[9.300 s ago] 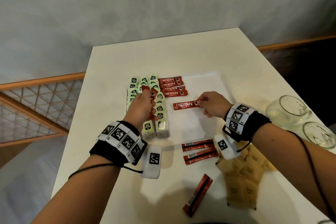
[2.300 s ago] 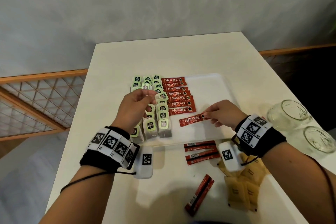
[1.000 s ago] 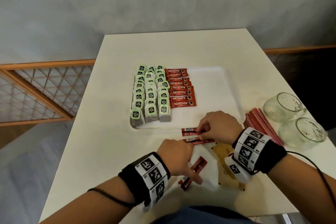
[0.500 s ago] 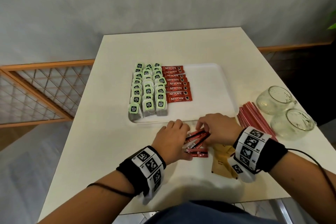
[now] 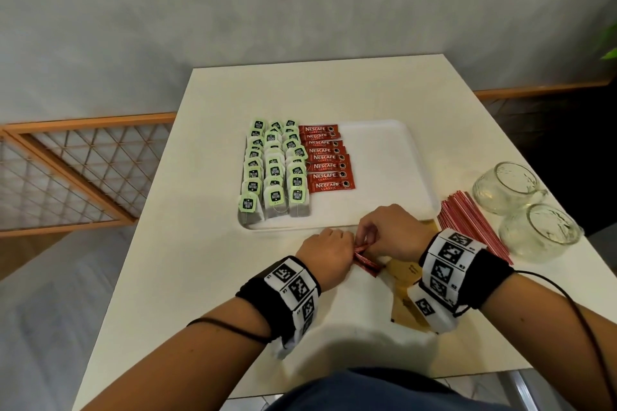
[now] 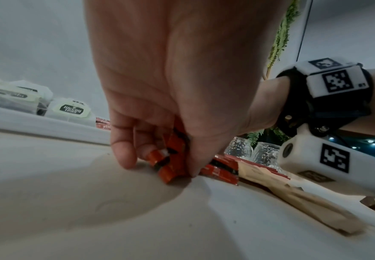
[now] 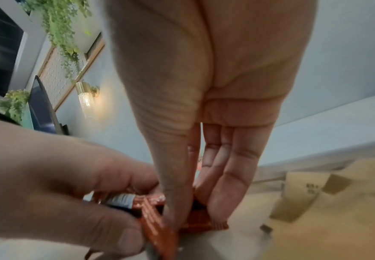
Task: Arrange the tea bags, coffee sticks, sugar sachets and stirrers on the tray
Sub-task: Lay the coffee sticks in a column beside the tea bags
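Note:
A white tray (image 5: 384, 157) holds three rows of green-tagged tea bags (image 5: 273, 170) and a column of red coffee sticks (image 5: 325, 158). Just in front of the tray's near rim, both hands hold a small bundle of loose red coffee sticks (image 5: 364, 257) down at the table. My left hand (image 5: 329, 252) pinches one end of the coffee sticks (image 6: 173, 158) between thumb and fingers. My right hand (image 5: 384, 233) pinches the other end of the coffee sticks (image 7: 195, 221). Brown sugar sachets (image 5: 405, 274) lie under my right wrist. Red stirrers (image 5: 467, 220) lie to the right of the tray.
Two glass jars (image 5: 504, 187) (image 5: 537, 232) lie on their sides at the table's right edge, beside the stirrers. The right half of the tray is bare. An orange lattice railing (image 5: 83, 170) runs past the table's left side.
Both hands came down from the tray to the loose coffee sticks in front of it. They have drawn the sticks together into one bundle, which they now pinch from both ends.

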Action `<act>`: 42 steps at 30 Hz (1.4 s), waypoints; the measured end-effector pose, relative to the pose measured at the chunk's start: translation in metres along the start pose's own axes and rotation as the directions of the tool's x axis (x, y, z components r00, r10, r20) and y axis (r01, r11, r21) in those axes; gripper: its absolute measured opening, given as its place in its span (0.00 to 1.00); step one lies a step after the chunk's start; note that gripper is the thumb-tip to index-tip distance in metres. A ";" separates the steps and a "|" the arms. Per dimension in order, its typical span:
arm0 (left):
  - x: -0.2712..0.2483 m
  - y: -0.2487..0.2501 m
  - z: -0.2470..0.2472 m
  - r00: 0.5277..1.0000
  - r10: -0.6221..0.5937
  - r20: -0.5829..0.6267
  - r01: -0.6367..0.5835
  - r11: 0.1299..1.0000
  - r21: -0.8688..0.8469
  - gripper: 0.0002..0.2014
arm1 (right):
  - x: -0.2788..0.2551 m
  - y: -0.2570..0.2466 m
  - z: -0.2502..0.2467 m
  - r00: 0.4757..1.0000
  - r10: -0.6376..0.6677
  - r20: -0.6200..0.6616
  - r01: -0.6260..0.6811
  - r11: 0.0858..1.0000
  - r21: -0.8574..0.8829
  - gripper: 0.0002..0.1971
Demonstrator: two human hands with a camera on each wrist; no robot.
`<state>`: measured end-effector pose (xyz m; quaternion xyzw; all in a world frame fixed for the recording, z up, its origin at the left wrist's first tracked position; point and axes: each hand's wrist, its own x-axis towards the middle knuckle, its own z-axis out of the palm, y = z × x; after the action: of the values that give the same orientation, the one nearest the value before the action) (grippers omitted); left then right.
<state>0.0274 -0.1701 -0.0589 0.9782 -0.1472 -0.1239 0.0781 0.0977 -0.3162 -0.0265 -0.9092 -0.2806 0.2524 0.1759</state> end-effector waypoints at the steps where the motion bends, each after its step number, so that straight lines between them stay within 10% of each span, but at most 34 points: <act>1: 0.000 -0.001 -0.001 1.000 -0.014 0.012 0.014 1.000 -0.022 0.14 | 0.000 0.001 -0.002 1.000 -0.002 -0.015 0.002 0.999 0.036 0.07; 5: -0.001 -0.011 -0.016 0.992 -0.051 0.113 0.089 0.928 -0.363 0.12 | 0.000 0.010 -0.014 0.996 0.023 -0.090 -0.003 0.975 0.224 0.05; 12: 0.003 -0.026 -0.039 0.976 -0.164 0.143 0.194 0.360 -0.913 0.10 | 0.004 0.007 -0.028 0.943 0.107 -0.315 0.160 0.684 0.711 0.08; 21: 0.008 -0.043 -0.052 0.975 -0.202 0.089 0.143 0.273 -0.951 0.08 | 0.017 0.004 -0.027 0.930 0.065 -0.363 0.268 0.556 0.787 0.08; 26: 0.004 -0.060 -0.057 0.946 -0.164 0.279 0.235 -0.244 -0.941 0.24 | 0.013 0.003 -0.032 0.898 -0.013 -0.439 0.386 0.500 0.775 0.08; 34: 0.003 -0.071 -0.058 0.947 -0.307 -0.091 0.027 0.361 -0.932 0.08 | 0.017 0.001 -0.035 0.926 -0.012 -0.377 0.327 0.527 0.785 0.15; 42: 0.010 -0.065 -0.060 0.907 -0.351 -0.234 -0.059 0.444 -0.894 0.05 | 0.029 -0.010 -0.034 0.980 0.003 -0.199 0.160 0.583 0.797 0.10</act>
<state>0.0706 -0.1046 -0.0158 0.8055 0.0446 0.0070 0.5909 0.1336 -0.2970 -0.0044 -0.7348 -0.1580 0.2615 0.6055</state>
